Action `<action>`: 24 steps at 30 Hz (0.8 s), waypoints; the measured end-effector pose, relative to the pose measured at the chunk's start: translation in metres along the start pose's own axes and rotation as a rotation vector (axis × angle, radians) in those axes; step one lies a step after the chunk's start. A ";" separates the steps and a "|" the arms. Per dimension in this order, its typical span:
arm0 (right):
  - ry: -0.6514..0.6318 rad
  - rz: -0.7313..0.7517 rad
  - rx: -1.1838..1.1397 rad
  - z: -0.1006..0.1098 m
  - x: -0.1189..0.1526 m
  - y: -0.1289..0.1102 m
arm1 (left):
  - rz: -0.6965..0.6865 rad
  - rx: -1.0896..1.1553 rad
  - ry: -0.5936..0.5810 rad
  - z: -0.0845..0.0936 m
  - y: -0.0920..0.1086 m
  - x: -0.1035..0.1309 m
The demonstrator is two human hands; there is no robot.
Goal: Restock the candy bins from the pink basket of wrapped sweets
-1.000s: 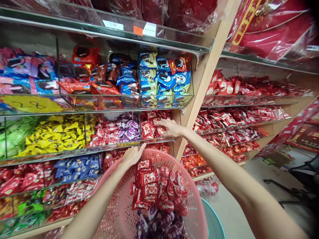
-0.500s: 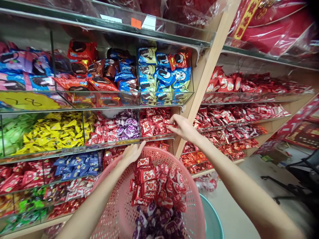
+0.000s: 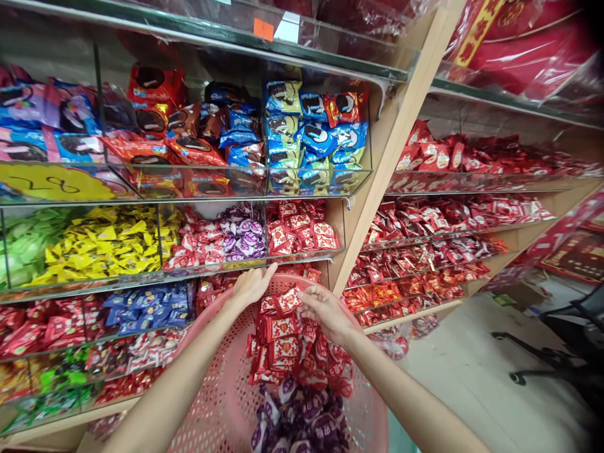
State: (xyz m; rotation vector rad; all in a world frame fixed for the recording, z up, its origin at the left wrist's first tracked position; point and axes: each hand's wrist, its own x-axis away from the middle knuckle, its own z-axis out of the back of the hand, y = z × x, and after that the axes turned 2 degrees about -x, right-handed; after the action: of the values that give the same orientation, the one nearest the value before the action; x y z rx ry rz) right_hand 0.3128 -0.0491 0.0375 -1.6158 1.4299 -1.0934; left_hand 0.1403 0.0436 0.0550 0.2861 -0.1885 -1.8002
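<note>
My left hand [image 3: 252, 286] grips the far rim of a pink perforated plastic basket [image 3: 214, 371], thumb stretched along the edge. Inside the basket, my right hand [image 3: 325, 314] pinches a small red-and-white candy packet [image 3: 289, 301] just above similar square packets [image 3: 283, 348] with heart prints. Twist-wrapped red candies [image 3: 330, 368] lie beside these, partly under my right wrist. Purple-wrapped candies [image 3: 302, 418] fill the near part of the basket. Behind the rim, a shelf compartment holds more of the same red-and-white packets [image 3: 302, 233].
Glass-fronted shelves hold yellow packets [image 3: 108, 242], blue packets [image 3: 146, 308] and cookie packs [image 3: 311, 138]. A slanting wooden upright [image 3: 391, 151] divides them from shelves of red sweets [image 3: 434, 217] at right. On the floor at right stands a black wheeled chair base [image 3: 542, 371].
My right hand has moved from the shelf compartment down into the basket with a red-and-white candy packet. My left hand stays on the rim.
</note>
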 end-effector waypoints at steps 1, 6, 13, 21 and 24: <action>0.005 -0.037 -0.025 0.001 0.000 0.004 | 0.002 0.001 -0.005 0.000 0.000 0.000; 0.012 -0.130 -0.073 0.009 0.004 0.015 | 0.007 -0.002 -0.023 0.002 0.002 0.001; -0.055 -0.107 -0.070 0.014 0.009 0.031 | 0.010 -0.004 -0.021 0.003 0.003 0.001; -0.176 -0.146 -0.079 0.008 0.017 0.034 | 0.004 0.001 -0.020 0.001 0.001 0.000; -0.228 -0.162 -0.109 0.006 0.016 0.033 | 0.003 -0.005 -0.011 0.000 0.000 0.000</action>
State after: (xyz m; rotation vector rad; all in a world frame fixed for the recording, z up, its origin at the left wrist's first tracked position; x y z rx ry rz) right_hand 0.3062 -0.0701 0.0068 -1.8954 1.2438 -0.8978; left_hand 0.1404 0.0439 0.0553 0.2724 -0.1918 -1.7991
